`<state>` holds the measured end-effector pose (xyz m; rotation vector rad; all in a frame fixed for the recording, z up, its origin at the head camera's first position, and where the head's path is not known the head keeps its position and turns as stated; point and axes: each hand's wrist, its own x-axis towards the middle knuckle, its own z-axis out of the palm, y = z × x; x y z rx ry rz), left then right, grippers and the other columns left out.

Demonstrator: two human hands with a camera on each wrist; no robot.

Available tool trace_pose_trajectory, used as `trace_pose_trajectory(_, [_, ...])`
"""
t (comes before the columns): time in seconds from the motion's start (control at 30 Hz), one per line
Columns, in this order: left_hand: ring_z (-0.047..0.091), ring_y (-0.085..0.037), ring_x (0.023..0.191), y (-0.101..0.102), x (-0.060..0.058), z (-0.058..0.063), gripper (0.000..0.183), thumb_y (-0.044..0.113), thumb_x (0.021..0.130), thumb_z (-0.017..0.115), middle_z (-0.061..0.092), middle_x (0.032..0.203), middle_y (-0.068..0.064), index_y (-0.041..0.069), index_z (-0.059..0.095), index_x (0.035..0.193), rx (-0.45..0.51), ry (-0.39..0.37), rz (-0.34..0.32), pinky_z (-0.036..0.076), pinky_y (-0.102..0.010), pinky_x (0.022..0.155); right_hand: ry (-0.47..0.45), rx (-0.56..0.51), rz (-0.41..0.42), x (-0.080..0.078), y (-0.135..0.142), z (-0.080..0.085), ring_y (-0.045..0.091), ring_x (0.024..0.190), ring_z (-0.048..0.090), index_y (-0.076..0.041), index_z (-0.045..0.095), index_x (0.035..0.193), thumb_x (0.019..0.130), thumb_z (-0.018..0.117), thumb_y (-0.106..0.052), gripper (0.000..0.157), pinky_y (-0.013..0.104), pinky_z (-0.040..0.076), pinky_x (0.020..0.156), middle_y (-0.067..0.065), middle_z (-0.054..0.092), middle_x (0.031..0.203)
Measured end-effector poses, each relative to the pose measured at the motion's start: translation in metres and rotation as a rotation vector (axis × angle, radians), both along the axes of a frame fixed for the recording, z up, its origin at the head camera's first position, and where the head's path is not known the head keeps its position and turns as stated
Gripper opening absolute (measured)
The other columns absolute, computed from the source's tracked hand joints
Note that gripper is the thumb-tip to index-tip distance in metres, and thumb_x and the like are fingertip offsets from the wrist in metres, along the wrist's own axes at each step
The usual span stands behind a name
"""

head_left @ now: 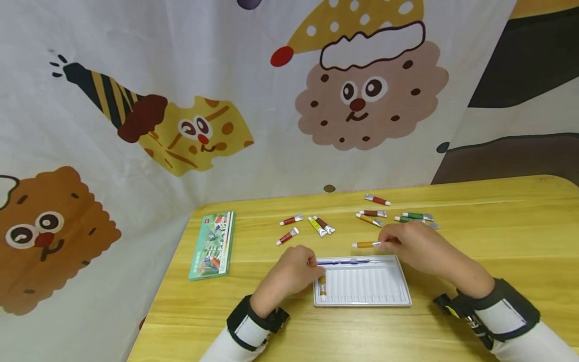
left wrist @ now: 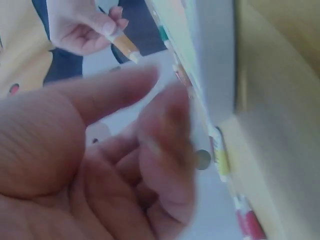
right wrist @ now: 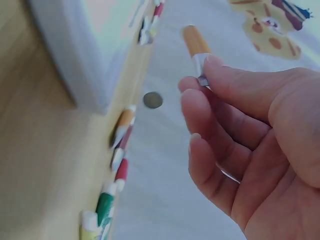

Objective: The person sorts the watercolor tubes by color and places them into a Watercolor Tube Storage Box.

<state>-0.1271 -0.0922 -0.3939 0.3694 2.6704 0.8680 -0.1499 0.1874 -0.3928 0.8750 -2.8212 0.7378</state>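
My right hand (head_left: 418, 249) pinches an ochre paint tube (head_left: 365, 245) by its silver crimped end, above the far edge of a white ribbed tray (head_left: 404, 296). In the right wrist view the tube (right wrist: 196, 40) points away from thumb and fingertips. My left hand (head_left: 296, 271) is over the tray's left end, its fingers loosely bent. The left wrist view shows a gap between that thumb and forefinger, with nothing held. Just below these fingertips another ochre tube (head_left: 323, 290) lies in the tray's left end, partly hidden. A blue paintbrush (head_left: 344, 262) lies along the tray's far slot.
Behind the tray lie several paint tubes: red (head_left: 287, 236), yellow (head_left: 316, 227), brown (head_left: 323, 224), ochre (head_left: 369, 219) and green (head_left: 417, 216). A green paint box (head_left: 212, 246) lies at the left of the wooden table (head_left: 262, 231). A printed cloth (head_left: 271, 166) hangs behind.
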Motion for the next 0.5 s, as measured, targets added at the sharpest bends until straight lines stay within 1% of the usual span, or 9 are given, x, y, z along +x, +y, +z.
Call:
trace_pose_trajectory(0.07, [0.045,-0.010,0.047,0.004,0.002,0.004,0.020,0.025,0.088,0.065,0.049,0.058,0.004,0.015,0.059,0.072,0.020,0.102,-0.023,0.032,-0.022,0.038,0.017,-0.009,0.018,0.004,-0.003,0.003,0.006,0.060,0.045,-0.022,0.064,0.081,0.082,0.073,-0.017,0.009,0.024,0.041,0.051,-0.012,0.054,0.069])
trace_pose_trajectory(0.13, [0.049,-0.009,0.057,0.009,0.004,0.007,0.012,0.026,0.090,0.063,0.057,0.070,0.005,0.016,0.064,0.083,0.041,0.225,-0.078,0.038,-0.021,0.045,0.025,-0.013,0.027,0.008,-0.008,0.007,0.005,0.061,0.047,-0.023,0.065,0.082,0.082,0.072,-0.018,0.009,0.024,0.044,0.052,-0.014,0.056,0.072])
trace_pose_trajectory(0.17, [0.051,-0.008,0.065,0.011,0.006,0.009,0.011,0.027,0.091,0.063,0.060,0.077,0.005,0.016,0.066,0.089,0.053,0.280,-0.109,0.042,-0.020,0.051,0.030,-0.017,0.035,0.010,-0.010,0.009,0.004,0.063,0.047,-0.022,0.066,0.083,0.082,0.072,-0.018,0.009,0.024,0.045,0.053,-0.014,0.057,0.073])
trace_pose_trajectory(0.2, [0.052,-0.006,0.073,0.013,0.007,0.011,0.013,0.027,0.091,0.062,0.062,0.086,0.006,0.016,0.067,0.095,0.066,0.327,-0.138,0.045,-0.020,0.057,0.036,-0.022,0.045,0.012,-0.012,0.010,0.004,0.063,0.048,-0.022,0.066,0.084,0.082,0.073,-0.017,0.008,0.024,0.046,0.054,-0.014,0.058,0.074])
trace_pose_trajectory(0.27, [0.052,-0.005,0.087,0.016,0.010,0.013,0.020,0.028,0.092,0.061,0.064,0.100,0.006,0.014,0.068,0.105,0.087,0.389,-0.187,0.048,-0.021,0.069,0.055,-0.035,0.067,0.017,-0.017,0.013,0.002,0.065,0.049,-0.021,0.066,0.085,0.081,0.073,-0.016,0.009,0.024,0.047,0.055,-0.014,0.060,0.077])
trace_pose_trajectory(0.3, [0.051,-0.004,0.093,0.018,0.012,0.014,0.022,0.028,0.092,0.061,0.064,0.104,0.006,0.014,0.068,0.107,0.095,0.407,-0.206,0.048,-0.021,0.074,0.063,-0.044,0.078,0.019,-0.019,0.014,0.002,0.065,0.049,-0.021,0.066,0.086,0.081,0.073,-0.016,0.009,0.023,0.047,0.055,-0.014,0.060,0.078])
trace_pose_trajectory(0.37, [0.049,-0.003,0.098,0.020,0.014,0.015,0.025,0.029,0.092,0.061,0.064,0.107,0.005,0.013,0.068,0.110,0.117,0.409,-0.235,0.048,-0.020,0.078,0.084,-0.065,0.106,0.024,-0.023,0.016,0.000,0.065,0.049,-0.021,0.066,0.087,0.081,0.073,-0.016,0.010,0.023,0.047,0.054,-0.014,0.060,0.079])
trace_pose_trajectory(0.5, [0.050,-0.002,0.093,0.023,0.016,0.015,0.025,0.029,0.092,0.061,0.066,0.102,0.006,0.013,0.069,0.109,0.160,0.406,-0.305,0.046,-0.015,0.075,0.103,-0.108,0.152,0.031,-0.029,0.019,-0.001,0.064,0.048,-0.023,0.065,0.088,0.083,0.071,-0.016,0.010,0.021,0.046,0.052,-0.015,0.060,0.080])
